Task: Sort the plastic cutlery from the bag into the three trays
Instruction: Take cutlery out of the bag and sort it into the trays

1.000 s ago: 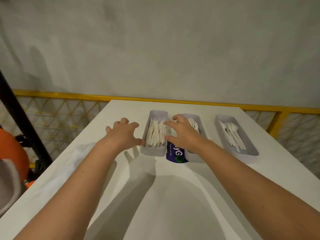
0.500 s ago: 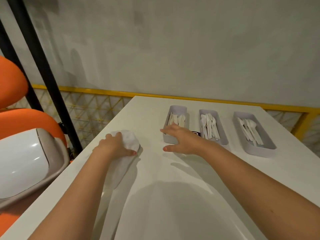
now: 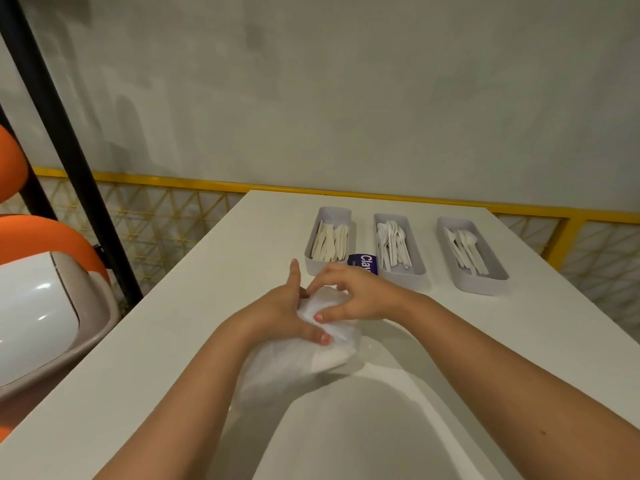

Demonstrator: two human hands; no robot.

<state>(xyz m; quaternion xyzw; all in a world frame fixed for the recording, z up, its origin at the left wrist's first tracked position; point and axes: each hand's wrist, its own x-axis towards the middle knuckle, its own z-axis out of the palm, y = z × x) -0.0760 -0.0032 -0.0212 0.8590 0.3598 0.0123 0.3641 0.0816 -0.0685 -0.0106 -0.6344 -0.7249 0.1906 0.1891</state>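
A crumpled clear plastic bag (image 3: 301,362) lies on the white table (image 3: 173,341) in front of me. My left hand (image 3: 277,310) grips its upper left part, thumb on top. My right hand (image 3: 356,292) pinches the bag's top from the right. Behind the hands stand three grey trays in a row. The left tray (image 3: 329,216) holds white knives, the middle tray (image 3: 415,268) holds white cutlery, and the right tray (image 3: 491,278) holds a few white pieces with a spoon among them.
A purple label (image 3: 363,263) lies between the left and middle trays. A yellow railing (image 3: 173,183) with mesh runs behind the table. At the left are a black post (image 3: 65,143) and an orange and white bin (image 3: 38,299).
Both hands left the trays. The left hand picked up the bag at the table's left edge and brought it to the middle, where the right hand joined it.
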